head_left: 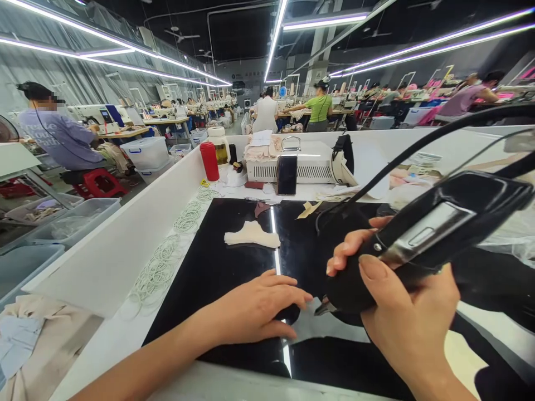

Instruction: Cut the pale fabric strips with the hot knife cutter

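Observation:
My right hand [412, 312] is wrapped around a black corded hand tool [434, 223] with a silver plate on its side; its exact kind I cannot make out. A small pointed metal tip [325, 306] shows at its lower left end, over a pale grey thin piece [330, 327] on the glossy black work surface [196, 284]. My left hand [261, 306] rests palm down with fingers apart, its fingertips at the left end of that grey piece. Farther back lies a cream shaped fabric piece [252, 235].
Pale green loops [156, 270] lie along the left side. A phone [287, 175] leans against a white slotted box [311, 159]; a red cup [209, 161] stands left. A low white wall [96, 273] borders the table. Black cable [401, 159] arcs overhead. Other people work beyond.

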Demonstrator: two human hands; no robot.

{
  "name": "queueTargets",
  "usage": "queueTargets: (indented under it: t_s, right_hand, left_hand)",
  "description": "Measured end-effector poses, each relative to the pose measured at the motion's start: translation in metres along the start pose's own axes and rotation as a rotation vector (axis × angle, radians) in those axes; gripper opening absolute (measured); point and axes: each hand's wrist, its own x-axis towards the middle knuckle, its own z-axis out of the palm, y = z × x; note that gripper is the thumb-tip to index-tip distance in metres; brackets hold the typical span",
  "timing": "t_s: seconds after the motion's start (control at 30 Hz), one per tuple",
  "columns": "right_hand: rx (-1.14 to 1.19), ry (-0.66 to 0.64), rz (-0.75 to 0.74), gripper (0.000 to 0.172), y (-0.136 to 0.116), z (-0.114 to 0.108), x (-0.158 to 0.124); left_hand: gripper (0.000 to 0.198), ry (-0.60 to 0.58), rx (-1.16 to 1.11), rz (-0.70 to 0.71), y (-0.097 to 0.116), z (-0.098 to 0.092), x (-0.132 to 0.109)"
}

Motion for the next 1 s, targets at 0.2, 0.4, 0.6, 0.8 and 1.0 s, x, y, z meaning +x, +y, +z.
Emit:
queueTargets:
  t_s: [0.2,0.4,0.6,0.8,1.0]
  right_hand:
    - [0.084,0.000,-0.024,0.037,0.006,0.001,-0.002]
    - [0.130,-0.068,-0.040,0.036,0.021,0.001,-0.004]
    - [0.165,-0.091,-0.067,0.035,0.024,0.004,-0.006]
    - [0.173,-0.055,-0.046,0.035,0.023,0.009,-0.008]
    - [0.131,-0.039,-0.041,0.031,0.020,0.011,-0.009]
  left_hand:
    - [0.064,-0.072,-0.098,-0.015,-0.010,0.004,0.005]
    - [0.065,-0.055,-0.160,-0.007,-0.015,0.004,0.005]
    - [0.070,-0.065,-0.207,-0.028,-0.016,0.006,0.006]
    - [0.071,-0.063,-0.203,-0.031,-0.015,0.007,0.006]
    - [0.073,-0.052,-0.186,-0.025,-0.016,0.009,0.005]
